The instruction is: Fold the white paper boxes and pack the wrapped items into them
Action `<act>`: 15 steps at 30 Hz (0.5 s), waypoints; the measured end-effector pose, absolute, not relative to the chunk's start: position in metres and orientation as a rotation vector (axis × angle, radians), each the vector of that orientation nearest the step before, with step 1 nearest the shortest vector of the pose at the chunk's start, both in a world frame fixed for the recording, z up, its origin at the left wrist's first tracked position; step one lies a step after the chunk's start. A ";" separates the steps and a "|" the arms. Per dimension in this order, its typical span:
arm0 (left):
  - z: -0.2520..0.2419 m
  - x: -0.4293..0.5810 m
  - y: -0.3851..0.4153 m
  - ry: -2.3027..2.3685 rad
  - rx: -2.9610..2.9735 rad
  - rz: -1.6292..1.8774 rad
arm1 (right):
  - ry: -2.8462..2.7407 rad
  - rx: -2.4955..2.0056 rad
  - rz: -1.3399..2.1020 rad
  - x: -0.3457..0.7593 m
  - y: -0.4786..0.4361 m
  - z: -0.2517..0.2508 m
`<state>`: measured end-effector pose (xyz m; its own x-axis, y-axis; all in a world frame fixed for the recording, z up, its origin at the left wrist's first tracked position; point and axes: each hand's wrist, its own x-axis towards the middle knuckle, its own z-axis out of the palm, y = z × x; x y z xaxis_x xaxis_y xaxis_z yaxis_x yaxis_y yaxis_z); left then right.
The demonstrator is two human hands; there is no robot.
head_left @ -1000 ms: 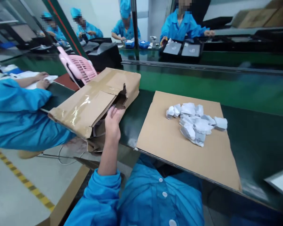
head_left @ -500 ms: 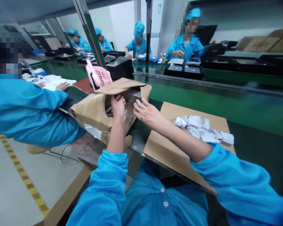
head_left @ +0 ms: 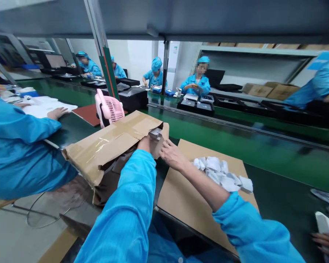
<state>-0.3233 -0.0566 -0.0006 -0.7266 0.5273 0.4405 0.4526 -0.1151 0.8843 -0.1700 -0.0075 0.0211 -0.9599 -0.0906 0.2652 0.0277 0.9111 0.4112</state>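
Note:
A worn, taped cardboard box (head_left: 126,129) lies tilted on the bench edge, its torn opening facing me. My left hand (head_left: 144,144) reaches inside it up to the wrist, so its fingers are hidden. At the box's right side, my right hand (head_left: 171,155) has its fingers curled on the edge of a flap. Small white and grey pieces (head_left: 155,134) show in the opening near my left wrist. To the right, crumpled white paper-like pieces (head_left: 222,171) lie in a pile on a flat cardboard sheet (head_left: 186,190).
Behind the box stands a pink fan (head_left: 111,109) near a reddish-brown board (head_left: 87,114). A co-worker's sleeve (head_left: 22,128) is close on the left; another person's hand (head_left: 327,243) shows at lower right. A green conveyor (head_left: 222,137) runs beyond, with several people across it.
My left hand has gone deeper into the box, its fingers now out of sight. The box's top has come down over the opening. The view has shifted, bringing a person's hand in at right.

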 end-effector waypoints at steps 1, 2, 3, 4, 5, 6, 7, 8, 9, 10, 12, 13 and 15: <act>-0.002 -0.325 -0.054 2.086 1.148 1.974 | -2.796 0.038 -0.605 -0.170 -0.006 0.021; -0.003 -0.327 -0.051 2.119 1.164 1.945 | -2.799 0.031 -0.601 -0.170 -0.004 0.021; -0.004 -0.328 -0.048 2.147 1.183 1.916 | -2.803 0.025 -0.597 -0.170 -0.003 0.020; -0.005 -0.328 -0.044 2.171 1.204 1.886 | -2.808 0.019 -0.593 -0.170 -0.002 0.020; -0.005 -0.328 -0.041 2.191 1.227 1.856 | -2.814 0.015 -0.588 -0.170 -0.002 0.020; -0.006 -0.327 -0.038 2.206 1.253 1.824 | -2.822 0.012 -0.584 -0.170 -0.002 0.020; -0.006 -0.325 -0.036 2.218 1.281 1.793 | -2.830 0.007 -0.579 -0.169 -0.002 0.019; -0.007 -0.323 -0.033 2.226 1.310 1.762 | -2.838 -0.003 -0.575 -0.168 -0.002 0.019; -0.007 -0.321 -0.032 2.234 1.338 1.729 | -2.847 -0.019 -0.570 -0.167 -0.002 0.018; -0.008 -0.319 -0.032 2.244 1.364 1.698 | -2.855 -0.043 -0.565 -0.165 -0.001 0.017; -0.010 -0.315 -0.034 2.274 1.401 1.640 | -2.869 -0.117 -0.548 -0.160 0.002 0.016; -0.011 -0.314 -0.037 2.296 1.411 1.614 | -2.874 -0.166 -0.537 -0.157 0.004 0.016; -0.012 -0.314 -0.045 2.346 1.420 1.567 | -2.880 -0.275 -0.512 -0.151 0.005 0.017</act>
<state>-0.3136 -0.0449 -0.0124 -0.5958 0.6594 0.4584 0.6759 0.1034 0.7297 -0.1514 0.0048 0.0173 -0.9619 0.1466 0.2307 0.2171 0.9225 0.3190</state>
